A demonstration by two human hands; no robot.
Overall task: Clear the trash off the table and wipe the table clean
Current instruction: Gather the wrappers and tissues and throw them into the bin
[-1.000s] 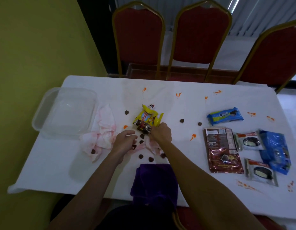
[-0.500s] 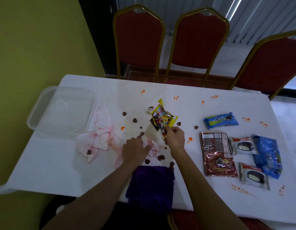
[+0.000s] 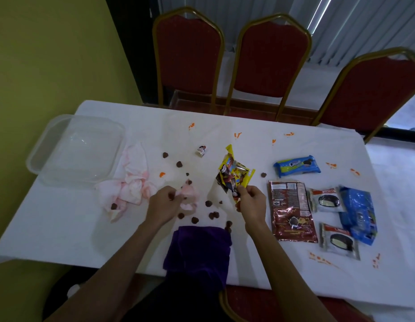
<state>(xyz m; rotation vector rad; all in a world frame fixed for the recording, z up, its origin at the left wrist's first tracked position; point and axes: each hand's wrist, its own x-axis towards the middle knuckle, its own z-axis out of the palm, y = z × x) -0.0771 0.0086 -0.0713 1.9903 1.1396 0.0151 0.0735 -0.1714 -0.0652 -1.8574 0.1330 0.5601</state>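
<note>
Right hand (image 3: 250, 202): thumb and fingers (image 3: 241, 189) are clamped on the lower corner of the yellow printed snack wrapper (image 3: 235, 175). The wrapper stands upright, lifted clear of the white-covered worktop (image 3: 62, 228), near its centre.

Left hand (image 3: 163, 204): fingers are curled together at the edge of a small pink-stained tissue wad (image 3: 189, 198). Whether they grip the wad cannot be told.

Small brown crumbs (image 3: 195, 220) lie scattered between and in front of both hands. A folded purple cloth (image 3: 199, 249) hangs over the near edge.

Left area: a clear square plastic container (image 3: 76, 149), with a larger crumpled pink-stained tissue (image 3: 132, 182) just beside it.

Right area: a blue cookie pack (image 3: 297, 166), a brown foil packet (image 3: 291, 210), two clear single-cookie packs (image 3: 326, 200) and a crumpled blue wrapper (image 3: 357, 214).

Orange smears (image 3: 237, 135) mark the far and right parts of the worktop. A small white wrapper (image 3: 201, 150) lies beyond the crumbs.
</note>
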